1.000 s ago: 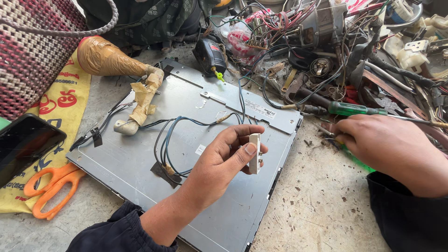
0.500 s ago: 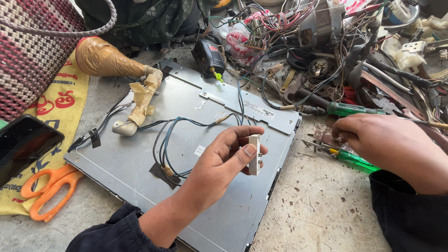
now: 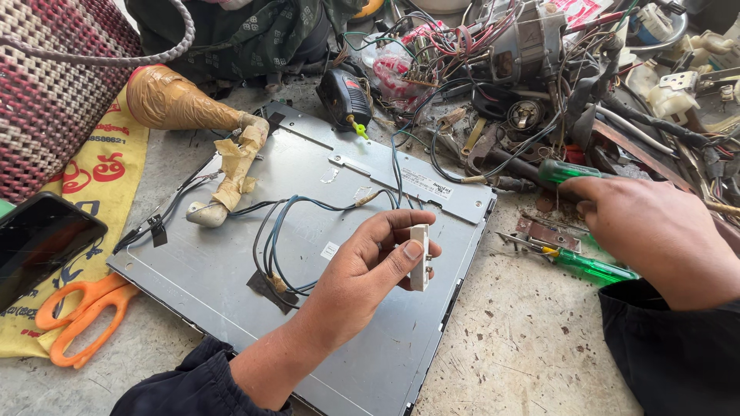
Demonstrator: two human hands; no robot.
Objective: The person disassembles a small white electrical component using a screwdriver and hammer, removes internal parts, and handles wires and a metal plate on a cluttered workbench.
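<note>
- Since a moment ago my right hand (image 3: 655, 235) has slid a little toward the tangle of parts, while my left hand (image 3: 370, 266) has kept the small white switch block (image 3: 419, 256) upright in the same spot over the grey metal panel (image 3: 231, 270).
- My left hand is closed narrowly on the white block, thumb on its front, fingers behind; its back face is hidden by them.
- My right hand rests knuckles-up off the panel's right edge; whether it grips anything I cannot tell, since the palm faces away. One green-handled screwdriver (image 3: 593, 266) lies half under it, and a second green handle (image 3: 566, 169) pokes out just past my fingertips, its shaft lost among the scrap.
- Both my dark sleeves are cut off by the lower frame.
- On the panel, a bundle of dark wires (image 3: 274, 231) loops from a taped patch near the front edge toward the far edge.
- One pair of orange scissors (image 3: 77, 312) lies off the panel's left corner, beside one black phone (image 3: 38, 243), partly cut off.
- Farther, one tape-wrapped tool (image 3: 181, 104) reaches the panel's far left corner; one woven basket (image 3: 54, 85) stands behind.
- Beyond the far edge, the heap of wires and parts (image 3: 524, 69) is too jumbled to count.
</note>
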